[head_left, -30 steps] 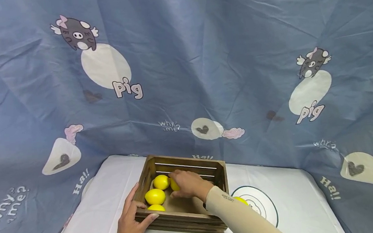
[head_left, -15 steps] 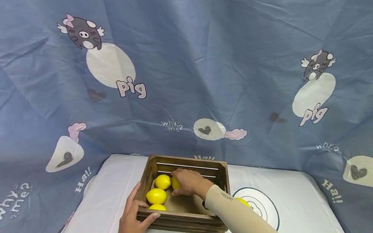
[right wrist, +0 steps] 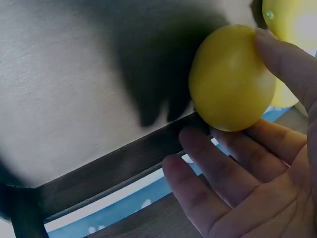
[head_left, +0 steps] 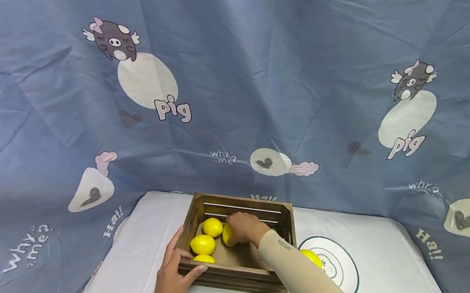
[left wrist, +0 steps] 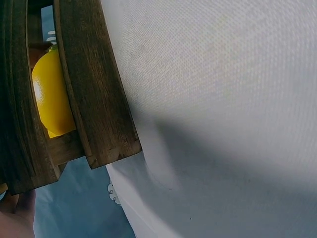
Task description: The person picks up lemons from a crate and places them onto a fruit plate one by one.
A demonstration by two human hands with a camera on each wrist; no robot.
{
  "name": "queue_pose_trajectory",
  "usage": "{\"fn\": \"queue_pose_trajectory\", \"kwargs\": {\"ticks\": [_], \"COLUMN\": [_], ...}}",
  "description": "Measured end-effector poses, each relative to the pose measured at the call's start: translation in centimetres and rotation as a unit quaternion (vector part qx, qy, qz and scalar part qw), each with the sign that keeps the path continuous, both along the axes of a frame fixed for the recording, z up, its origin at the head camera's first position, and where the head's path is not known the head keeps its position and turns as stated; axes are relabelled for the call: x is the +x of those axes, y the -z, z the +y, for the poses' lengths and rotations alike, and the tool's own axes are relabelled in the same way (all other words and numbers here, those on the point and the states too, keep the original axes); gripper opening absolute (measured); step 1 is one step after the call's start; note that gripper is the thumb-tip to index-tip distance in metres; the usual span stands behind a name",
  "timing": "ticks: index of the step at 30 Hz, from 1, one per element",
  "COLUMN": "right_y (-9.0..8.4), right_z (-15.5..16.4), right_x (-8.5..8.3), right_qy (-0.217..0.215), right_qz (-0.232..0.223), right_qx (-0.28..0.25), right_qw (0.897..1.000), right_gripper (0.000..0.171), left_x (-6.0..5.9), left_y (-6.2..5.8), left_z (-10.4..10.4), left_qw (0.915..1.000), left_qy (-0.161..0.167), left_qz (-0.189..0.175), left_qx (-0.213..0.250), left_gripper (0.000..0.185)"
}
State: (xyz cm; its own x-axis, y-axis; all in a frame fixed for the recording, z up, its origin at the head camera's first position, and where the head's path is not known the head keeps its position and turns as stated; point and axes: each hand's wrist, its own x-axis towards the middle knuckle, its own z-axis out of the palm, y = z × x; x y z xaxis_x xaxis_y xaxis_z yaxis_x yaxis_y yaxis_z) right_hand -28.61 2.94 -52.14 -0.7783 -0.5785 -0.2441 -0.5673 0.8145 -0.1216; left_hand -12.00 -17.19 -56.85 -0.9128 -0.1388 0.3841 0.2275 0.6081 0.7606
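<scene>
Inside a brown slatted wooden crate, my right hand holds a yellow lemon close over the bottom near the back wall. In the right wrist view the thumb lies on one side of this lemon and the fingers are on the other, two of them spread away from it. My left hand grips the front left corner of the crate, thumb on the front rim. Several other lemons lie along the crate's left side. One lemon shows between the slats in the left wrist view.
A white plate with a dark rim stands right of the crate, bearing a lemon partly hidden by the right sleeve. White cloth covers the table. A blue printed curtain hangs behind and at both sides.
The head view has shifted, so everything sits further right. My right hand has turned slightly, showing more of its lemon, and the plate's lemon is less covered. My left hand stays on the crate.
</scene>
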Motion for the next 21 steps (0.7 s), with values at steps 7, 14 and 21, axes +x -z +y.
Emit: {"fn": "queue_pose_trajectory", "kwargs": {"ticks": [7,14,21], "right_y": [0.2,0.4,0.4], "right_z": [0.1,0.0,-0.4], "right_x": [0.1,0.6,1.2], "right_qy": [0.009,0.015,0.003], "right_qz": [-0.032,-0.025,-0.022], "right_qx": [-0.013,-0.009,0.015], "right_qw": [0.999,1.0,1.0], "right_gripper": [0.037,0.04,0.05], "left_x": [0.0,-0.2,0.0], "left_y": [-0.1,-0.2,-0.2], "left_z": [0.0,0.1,0.0], "left_qw": [0.9999,0.9999,0.9999], "left_qy": [0.002,0.003,-0.001], "left_qz": [0.015,0.011,0.013], "left_qx": [0.001,0.002,-0.001], "left_gripper": [0.042,0.042,0.043]}}
